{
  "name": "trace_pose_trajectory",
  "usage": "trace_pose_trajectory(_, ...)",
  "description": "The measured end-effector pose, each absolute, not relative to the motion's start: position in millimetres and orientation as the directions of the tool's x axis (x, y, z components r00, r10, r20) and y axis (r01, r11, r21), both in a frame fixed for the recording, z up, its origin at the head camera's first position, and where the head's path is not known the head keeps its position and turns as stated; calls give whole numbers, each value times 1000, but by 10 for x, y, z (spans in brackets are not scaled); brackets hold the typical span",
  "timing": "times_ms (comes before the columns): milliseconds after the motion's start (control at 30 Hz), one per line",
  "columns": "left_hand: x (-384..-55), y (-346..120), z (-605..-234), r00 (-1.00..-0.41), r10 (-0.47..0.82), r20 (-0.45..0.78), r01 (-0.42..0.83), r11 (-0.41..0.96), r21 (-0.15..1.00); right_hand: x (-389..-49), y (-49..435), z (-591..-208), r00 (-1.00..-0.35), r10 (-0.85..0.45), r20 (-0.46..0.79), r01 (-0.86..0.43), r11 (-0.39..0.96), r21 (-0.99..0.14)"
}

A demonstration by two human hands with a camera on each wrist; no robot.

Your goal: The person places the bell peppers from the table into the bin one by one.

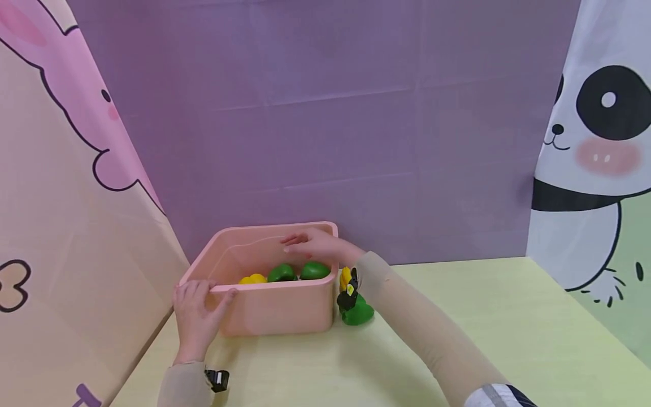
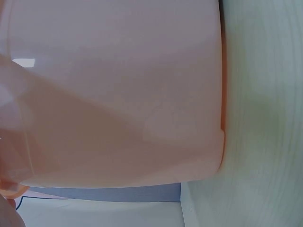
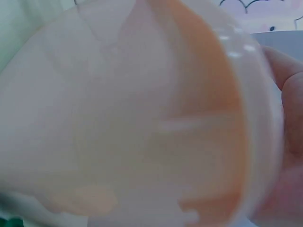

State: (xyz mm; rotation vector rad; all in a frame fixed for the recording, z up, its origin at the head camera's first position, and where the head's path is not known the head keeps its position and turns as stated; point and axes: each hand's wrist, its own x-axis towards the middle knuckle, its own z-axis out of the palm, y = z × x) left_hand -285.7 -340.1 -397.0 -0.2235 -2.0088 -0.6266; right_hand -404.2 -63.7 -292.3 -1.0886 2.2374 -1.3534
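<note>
A pink plastic bin (image 1: 277, 311) stands on the table against the purple backdrop. My left hand (image 1: 195, 314) grips its near left corner, fingers over the rim and thumb along the front edge. Over the bin's right end reaches my right hand (image 1: 319, 245), its fingers loosely extended with nothing between them. Inside the bin lie a green bell pepper (image 1: 282, 273), a smooth green oval piece (image 1: 315, 270) and a yellow piece (image 1: 252, 278), their lower parts hidden by the front wall. The left wrist view is filled by the bin's outer wall (image 2: 142, 94).
Just right of the bin, partly behind my right wrist, a green rounded piece (image 1: 358, 312) and a yellow piece (image 1: 345, 277) lie on the table (image 1: 458, 305). A cartoon-printed cloth wall (image 1: 102, 271) stands close on the left; another with a panda (image 1: 585, 232) is at right.
</note>
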Motion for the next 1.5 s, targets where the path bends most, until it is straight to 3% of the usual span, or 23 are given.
trace_pose_trajectory(300, -2835, -3392, -3987, -506, -99, 857, 407, 848, 338, -4033, -143, -2911, -674, -663, 326, -501, 85, -862)
trace_pose_trajectory(500, -2860, -3414, -3982, -495, -95, 864, 412, 850, 330, -3960, 218, -3015, -735, -527, 428, -498, -10, -867)
trace_pose_trajectory(667, -2855, -3426, -3967, -487, -103, 867, 416, 846, 334, -3916, 456, -3305, -767, -498, 405, -467, 0, -884)
trace_pose_trajectory(1033, -2856, -3396, -3956, -497, -102, 862, 417, 843, 340, -3880, 722, -4011, -762, -537, 361, -413, -27, -910)
trace_pose_trajectory(1367, -2873, -3404, -3965, -503, -103, 858, 410, 845, 342, -3904, 631, -4308, -800, -555, 228, -318, 70, -945)
trace_pose_trajectory(1500, -2872, -3408, -3971, -504, -104, 857, 406, 847, 342, -3929, 582, -4362, -786, -572, 235, -348, 95, -933)
